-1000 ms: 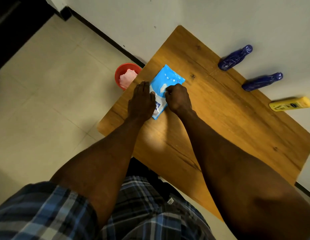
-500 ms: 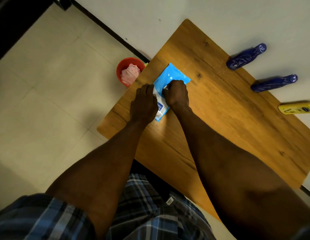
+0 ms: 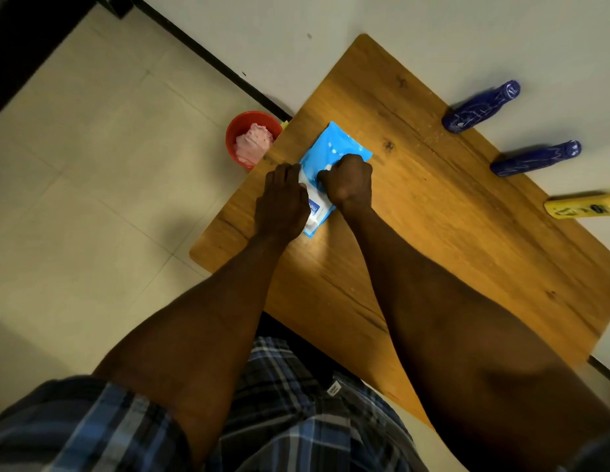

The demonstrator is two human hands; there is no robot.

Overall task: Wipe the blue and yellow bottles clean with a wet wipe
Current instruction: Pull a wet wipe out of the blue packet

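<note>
Wooden table (image 3: 450,253): our left hand (image 3: 283,202) presses the wipe pack (image 3: 334,155) flat at its left edge so our right hand (image 3: 347,180), fingers curled, can pinch a wipe out; bottles (image 3: 480,107) wait untouched along the far edge.

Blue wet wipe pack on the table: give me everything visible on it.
The light blue soft plastic wet wipe pack lies flat near the left end of the brown wooden table, its long side running diagonally. It has white spots and a white label panel with partly covered blue lettering. The left hand presses on its near left part; the right hand, fingers curled, pinches a bit of white at its middle, probably a wipe or the flap. Nothing else touches it.
</note>
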